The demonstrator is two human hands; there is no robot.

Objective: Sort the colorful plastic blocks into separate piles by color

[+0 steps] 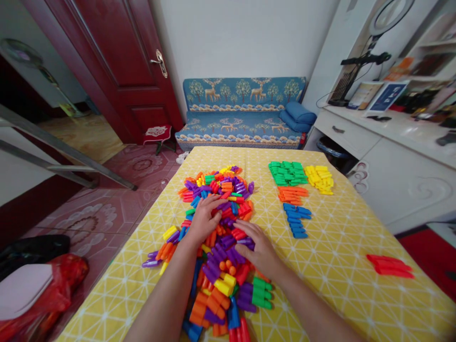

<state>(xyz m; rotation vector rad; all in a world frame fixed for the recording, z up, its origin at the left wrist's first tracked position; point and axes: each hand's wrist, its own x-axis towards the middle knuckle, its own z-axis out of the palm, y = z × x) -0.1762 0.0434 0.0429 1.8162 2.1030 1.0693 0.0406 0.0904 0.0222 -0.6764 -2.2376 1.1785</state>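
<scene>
A long mixed heap of bullet-shaped plastic building blocks (pixel 214 256) in purple, orange, red, blue, green and yellow covers the middle of the table. My left hand (pixel 206 218) rests on the heap's centre, fingers apart, touching blocks. Lower and to its right, my right hand (pixel 261 247) lies over purple and red pieces, its thumb spread from the fingers. Neither hand visibly grips a block, though what lies under the palms is hidden. On the right are single-colour groups: green blocks (pixel 287 174), yellow blocks (pixel 319 179), orange blocks (pixel 292 194), blue blocks (pixel 295 219) and red blocks (pixel 390 266).
A yellow patterned cloth covers the table (pixel 335 237). Beyond it stands a blue deer-print sofa (pixel 235 118). To the right is a white cabinet (pixel 392 175) with a ring light (pixel 374 33). A metal ladder (pixel 67 168) and a red bag (pixel 67 280) are on the left.
</scene>
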